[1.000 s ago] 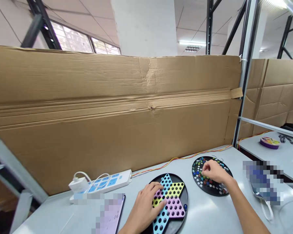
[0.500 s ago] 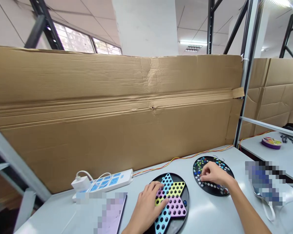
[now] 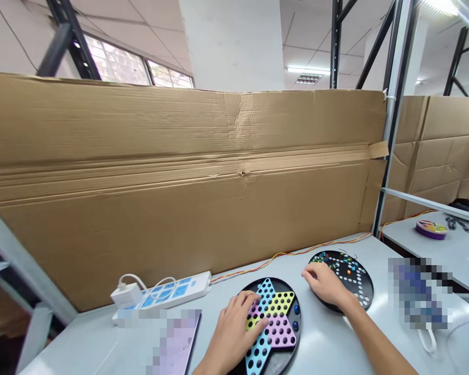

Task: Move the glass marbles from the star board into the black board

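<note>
A round black Chinese checkers board [image 3: 280,359] carries a star of blue, yellow and pink sections full of holes. Over its left part lies my left hand [image 3: 234,325], thumb and fingers apart on the star, holding nothing. Two blue marbles [image 3: 296,309] sit in the black rim area on the right side. My right hand [image 3: 328,284] is at the left edge of a second round black board [image 3: 365,284]. Its fingers are curled together and hide whatever is in them. Small colourful marbles or pieces lie on that second board among white dots.
Behind the table [image 3: 308,344] stands a tall cardboard panel [image 3: 187,224]. A white power strip [image 3: 180,287] with a plug lies at the left, near a purple flat item [image 3: 175,341]. Wires [image 3: 275,256] run along the back. A blurred pouch-like thing [image 3: 418,291] lies right.
My right hand has moved left, from over the second board to its left edge. Two blue marbles now show at the star board's right, where one showed before. My left hand stays.
</note>
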`<action>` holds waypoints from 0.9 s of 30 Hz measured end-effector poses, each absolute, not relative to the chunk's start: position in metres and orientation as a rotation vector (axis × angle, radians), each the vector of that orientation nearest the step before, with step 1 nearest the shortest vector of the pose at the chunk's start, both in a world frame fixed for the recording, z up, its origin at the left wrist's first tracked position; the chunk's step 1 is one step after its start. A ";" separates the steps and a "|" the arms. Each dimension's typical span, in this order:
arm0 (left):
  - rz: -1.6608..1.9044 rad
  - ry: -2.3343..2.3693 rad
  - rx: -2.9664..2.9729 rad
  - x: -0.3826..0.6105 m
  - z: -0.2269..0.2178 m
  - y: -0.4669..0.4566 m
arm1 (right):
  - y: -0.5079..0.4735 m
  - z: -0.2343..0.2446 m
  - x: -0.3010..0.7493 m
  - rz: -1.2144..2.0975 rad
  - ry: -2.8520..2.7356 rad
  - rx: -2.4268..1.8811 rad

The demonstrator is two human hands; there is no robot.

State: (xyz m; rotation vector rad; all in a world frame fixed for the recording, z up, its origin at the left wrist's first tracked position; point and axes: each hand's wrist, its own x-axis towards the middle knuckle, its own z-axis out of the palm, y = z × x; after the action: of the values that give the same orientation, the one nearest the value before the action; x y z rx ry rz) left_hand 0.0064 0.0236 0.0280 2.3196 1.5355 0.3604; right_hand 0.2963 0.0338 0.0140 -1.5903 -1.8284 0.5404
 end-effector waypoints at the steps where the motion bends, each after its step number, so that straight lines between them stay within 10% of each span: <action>1: 0.355 1.534 2.318 0.006 0.028 0.024 | 0.036 0.012 0.307 0.461 -1.786 -1.651; 18: 0.365 1.539 2.324 0.006 0.027 0.024 | 0.040 -0.004 0.318 0.321 -1.822 -1.947; 27: 0.376 1.547 2.347 0.005 0.026 0.024 | 0.036 0.008 0.287 0.874 -1.876 -1.397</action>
State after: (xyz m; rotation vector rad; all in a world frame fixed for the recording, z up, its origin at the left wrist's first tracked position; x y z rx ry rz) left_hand 0.0051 0.0242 0.0259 2.3468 1.5467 0.3760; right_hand 0.2872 0.0363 0.0077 -1.3968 -1.8755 0.8739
